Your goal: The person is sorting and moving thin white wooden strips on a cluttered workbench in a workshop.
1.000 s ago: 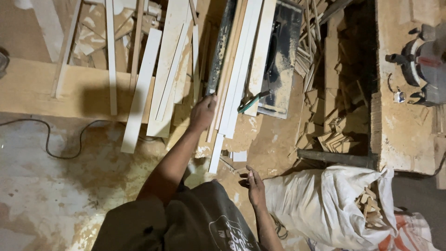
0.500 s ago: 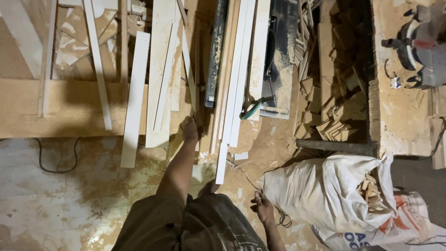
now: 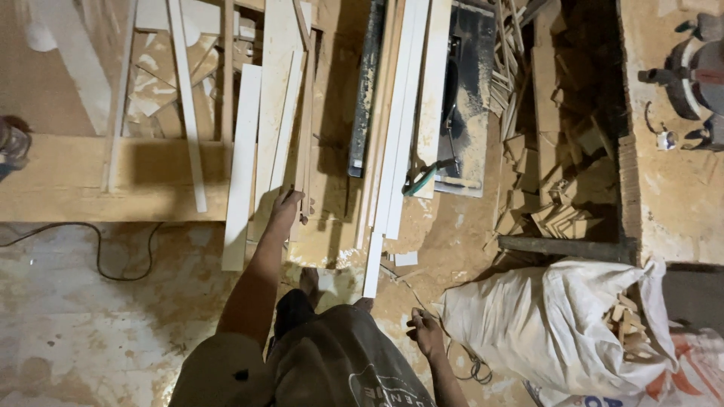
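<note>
My left hand (image 3: pixel 286 203) reaches forward to a bundle of pale wood strips lying on a low wooden bench (image 3: pixel 75 181). Its fingers curl around the lower end of a narrow wood strip (image 3: pixel 288 128). A wider white board (image 3: pixel 241 158) lies just left of that hand. Long white boards (image 3: pixel 400 113) lie to its right, one end hanging over the floor. My right hand (image 3: pixel 426 332) hangs low beside a white sack (image 3: pixel 558 324), fingers half curled. A thin cord (image 3: pixel 475 369) runs past it; I cannot tell if it is held.
A dusty black machine (image 3: pixel 471 90) sits behind the boards, with a green-handled tool (image 3: pixel 418 181) at its front. Wood offcuts (image 3: pixel 558 196) pile up in a dark pit at right. A black cable (image 3: pixel 98 260) lies on the sawdust floor. A round power tool (image 3: pixel 697 75) sits far right.
My left hand has moved left, from the long white boards to the narrow strips. My right hand has dropped lower, closer to my body. The view has shifted slightly.
</note>
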